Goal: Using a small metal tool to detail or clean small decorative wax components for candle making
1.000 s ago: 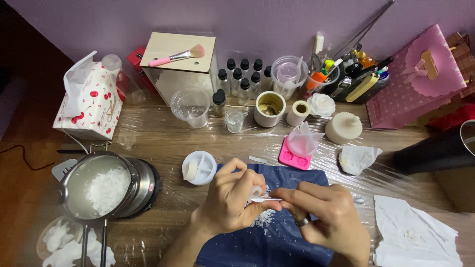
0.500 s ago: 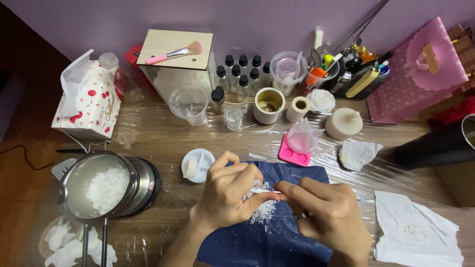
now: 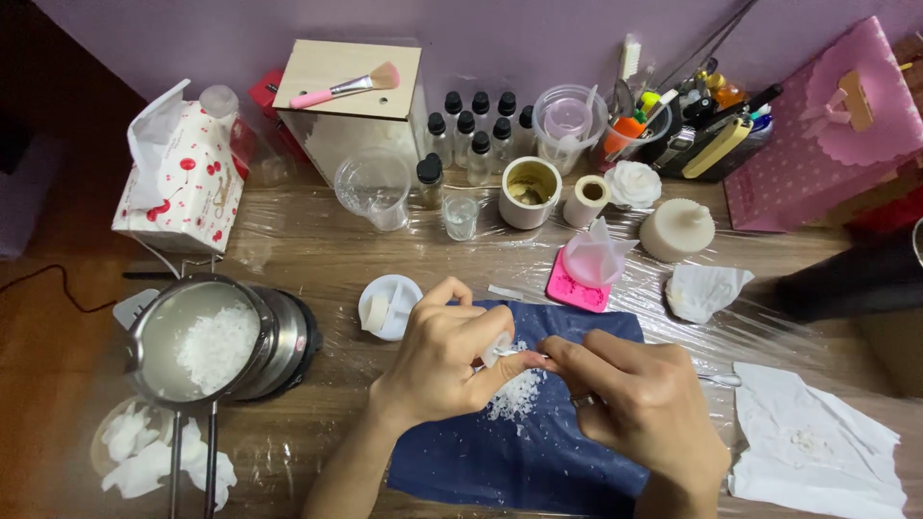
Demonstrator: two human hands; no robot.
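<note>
my left hand + right hand together, pinching small white piece | scrape over blue cloth (catches wax flakes)

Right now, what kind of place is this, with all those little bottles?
Probably a home craft table for candle making. A metal pot holds white wax flakes, a finished white candle stands near a pink mould, and small dropper bottles line the back.

Tissue box, pink brush, metal pot, white candle
</note>
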